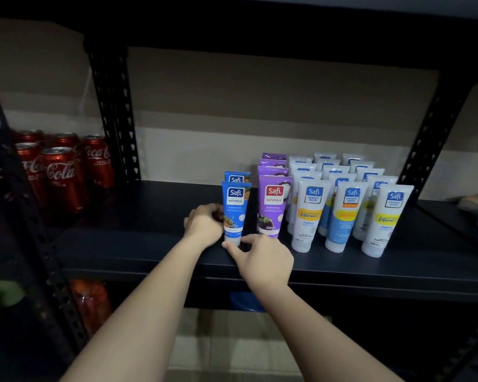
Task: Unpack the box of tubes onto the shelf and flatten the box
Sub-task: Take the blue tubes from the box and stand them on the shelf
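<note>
Your left hand (204, 224) is curled against the left side of the front blue tube (235, 213), fingers wrapped in toward its lower half, gripping it as it stands cap-down. Your right hand (262, 257) sits just below and to the right, thumb and forefinger stretched out toward the white cap at the tube's foot, the forefinger tip right at the cap; whether it actually presses there, I cannot tell. A second blue tube (237, 177) stands directly behind the first. Just to the right runs a row of purple tubes (274, 208), then three rows of white tubes (312, 216) reaching back toward the wall, all upright on their caps. Everything stands on the dark shelf (149, 244), close to its front edge. Black perforated uprights frame the bay. To the left, past one upright, red cola cans (58, 177) are clustered together. Below the shelf, a brown cardboard box (232, 346) shows between your forearms.
</note>
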